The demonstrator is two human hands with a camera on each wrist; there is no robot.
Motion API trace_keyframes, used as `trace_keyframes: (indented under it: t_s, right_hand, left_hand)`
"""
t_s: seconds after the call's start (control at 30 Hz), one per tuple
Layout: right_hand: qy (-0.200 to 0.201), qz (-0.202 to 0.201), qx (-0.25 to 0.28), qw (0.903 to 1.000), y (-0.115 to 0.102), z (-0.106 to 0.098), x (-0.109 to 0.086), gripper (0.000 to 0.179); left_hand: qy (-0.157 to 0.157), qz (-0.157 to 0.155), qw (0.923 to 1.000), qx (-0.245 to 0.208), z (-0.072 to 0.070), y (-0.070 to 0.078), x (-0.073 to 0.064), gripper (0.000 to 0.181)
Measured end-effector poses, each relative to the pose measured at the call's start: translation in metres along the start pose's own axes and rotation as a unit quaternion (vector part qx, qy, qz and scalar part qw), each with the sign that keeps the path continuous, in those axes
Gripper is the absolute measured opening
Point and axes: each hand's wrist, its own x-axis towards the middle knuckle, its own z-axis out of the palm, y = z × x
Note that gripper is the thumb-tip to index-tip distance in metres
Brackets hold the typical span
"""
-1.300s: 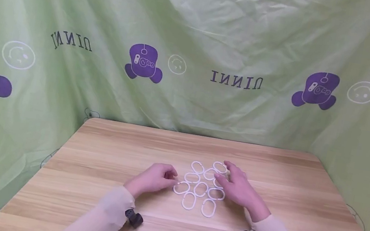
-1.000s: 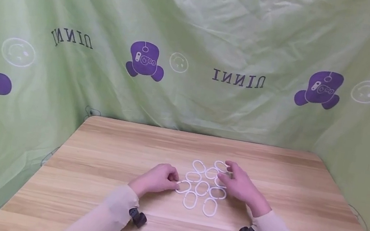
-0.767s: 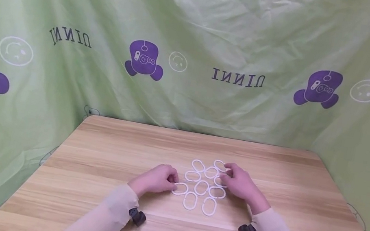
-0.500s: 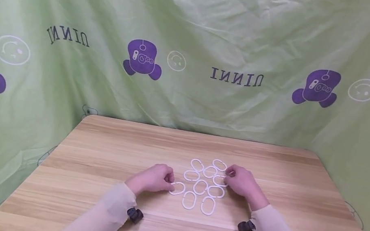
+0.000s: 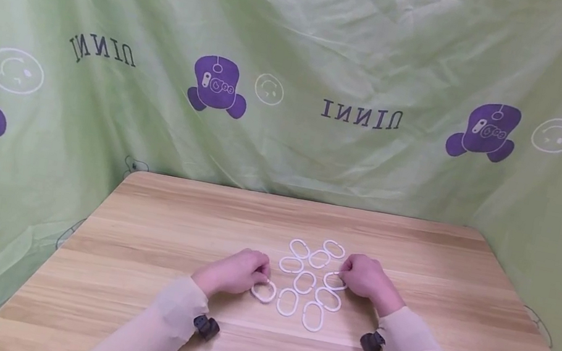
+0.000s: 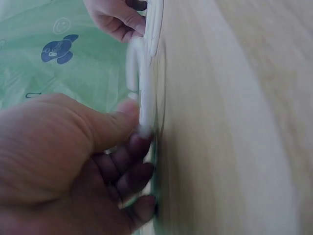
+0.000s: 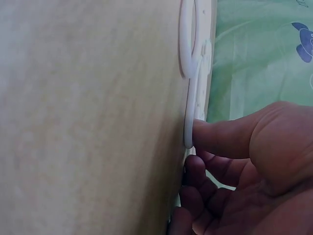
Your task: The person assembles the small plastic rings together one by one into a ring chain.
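Observation:
My left hand (image 5: 236,271) pinches a white oval curtain ring (image 5: 262,301) between thumb and fingers. In the left wrist view that curtain ring (image 6: 145,98) is tilted up, with a gap above the wood. On the other side, my right hand (image 5: 366,276) has its fingertips on the end of a second curtain ring (image 5: 333,289). The right wrist view has the thumb against this ring (image 7: 189,132) at the tabletop, the other fingers curled by its end. Several more such rings lie flat between the hands, among them a front one (image 5: 311,330).
A light wooden table (image 5: 185,209) carries everything. Green printed cloth (image 5: 285,151) hangs behind it and at both sides. Each sleeve has a small black wrist camera, one on the left (image 5: 206,327) and one on the right (image 5: 371,344).
The left hand has taken hold of the leftmost ring, drawn it left out of the cluster and tilted it up. The right fingers have closed in, and their ring has shifted nearer the front.

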Motion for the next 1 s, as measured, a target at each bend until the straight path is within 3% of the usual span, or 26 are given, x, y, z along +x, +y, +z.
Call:
trace_keyframes:
  t_s: [0.17, 0.3, 0.53, 0.63, 0.83, 1.0]
  right_hand:
    - [-0.002, 0.003, 0.021, 0.9998, -0.001, 0.001, -0.002, 0.008]
    - [0.0, -0.028, 0.061, 0.9977, -0.002, 0.002, -0.004, 0.008]
    - [-0.02, -0.102, 0.169, 0.9801, -0.006, 0.004, -0.011, 0.003]
    - [-0.014, -0.114, 0.191, 0.9749, -0.014, 0.003, -0.015, 0.004]
    - [0.017, -0.16, 0.18, 0.9704, -0.037, -0.001, -0.023, 0.011]
    - [0.015, -0.188, 0.195, 0.9625, -0.056, -0.002, -0.03, 0.008]
  left_hand:
    - [0.014, -0.003, 0.9974, -0.07, -0.001, -0.003, 0.003, 0.011]
    - [0.038, -0.006, 0.9917, -0.123, -0.006, -0.005, 0.004, 0.006]
    - [0.075, -0.027, 0.9757, -0.204, -0.022, -0.002, 0.0, 0.009]
    - [0.088, -0.022, 0.9727, -0.214, -0.027, 0.001, -0.001, 0.011]
    - [0.097, -0.019, 0.9726, -0.211, -0.03, 0.007, -0.002, 0.011]
    - [0.107, 0.005, 0.972, -0.209, -0.031, 0.014, -0.004, 0.01]
